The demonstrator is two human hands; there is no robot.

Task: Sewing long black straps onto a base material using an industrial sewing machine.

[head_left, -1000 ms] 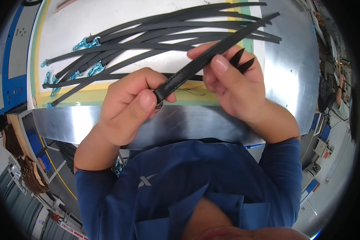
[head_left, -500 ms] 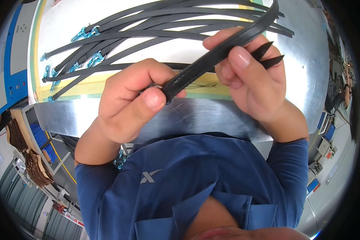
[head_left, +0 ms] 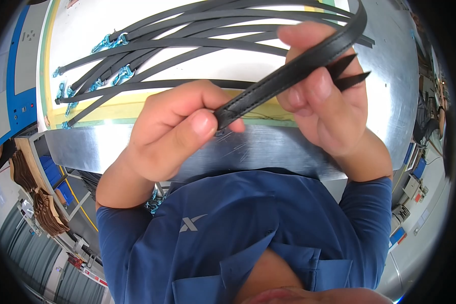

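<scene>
My left hand point(head_left: 172, 137) pinches the lower end of a black strap point(head_left: 258, 88) with a stitched edge, over the near edge of the work board. My right hand point(head_left: 329, 109) is closed around the strap farther up, where it bends over in a curve above my fingers; two pointed black tips point(head_left: 352, 78) stick out to the right from between these fingers. Behind my hands, several long flat black straps point(head_left: 187, 43) lie crossed on a white board with yellow and green borders point(head_left: 68, 35), their left ends wrapped in crinkled light-blue material point(head_left: 122, 75).
The board lies on a steel table point(head_left: 86, 147). A blue and grey machine point(head_left: 15, 116) stands at the left, with a wooden shelf point(head_left: 30, 172) and blue bins point(head_left: 53, 175) below it. Equipment and cables point(head_left: 415, 187) line the right side.
Over the last second both my hands have shifted rightward, my right hand also upward. The far part of the held strap has gone from nearly straight to a tight upward curve.
</scene>
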